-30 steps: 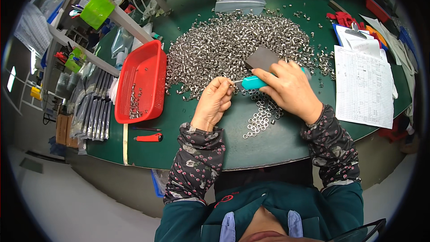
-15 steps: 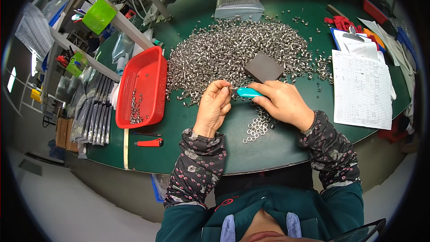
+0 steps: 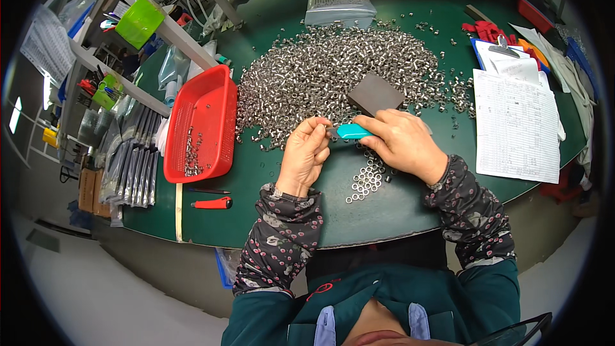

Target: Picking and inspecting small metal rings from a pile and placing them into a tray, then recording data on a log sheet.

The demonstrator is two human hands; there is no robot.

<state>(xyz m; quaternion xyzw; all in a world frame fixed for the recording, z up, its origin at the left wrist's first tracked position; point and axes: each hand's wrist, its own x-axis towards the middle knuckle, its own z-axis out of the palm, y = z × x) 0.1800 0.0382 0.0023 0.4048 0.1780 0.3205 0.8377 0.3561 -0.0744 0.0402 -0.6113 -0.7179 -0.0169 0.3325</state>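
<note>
My right hand [image 3: 408, 141] is closed round a teal-handled utility knife [image 3: 353, 131], its dark tip pointing left. At that tip, thumb and forefinger of my left hand [image 3: 305, 154] pinch something too small and hidden to make out. Beyond both hands spreads a wide heap of small shiny metal rings [image 3: 307, 77]. A dark grey square block [image 3: 376, 95] rests at the heap's near edge, just past my right hand. Nearer me, a small group of rings [image 3: 366, 182] lies loosely in one layer below the knife.
To the left stands a red plastic basket [image 3: 224, 154] with some small metal parts inside. A red utility knife [image 3: 213, 203] and a dark pen [image 3: 210, 191] lie before it. Printed sheets [image 3: 516, 125] and a clipboard [image 3: 505, 51] are at right; bagged tubes [image 3: 339, 0] lie at the back.
The knife and my right hand have shifted very slightly left and up, with the handle turned a little flatter. My left hand keeps its pinch in nearly the same place.
</note>
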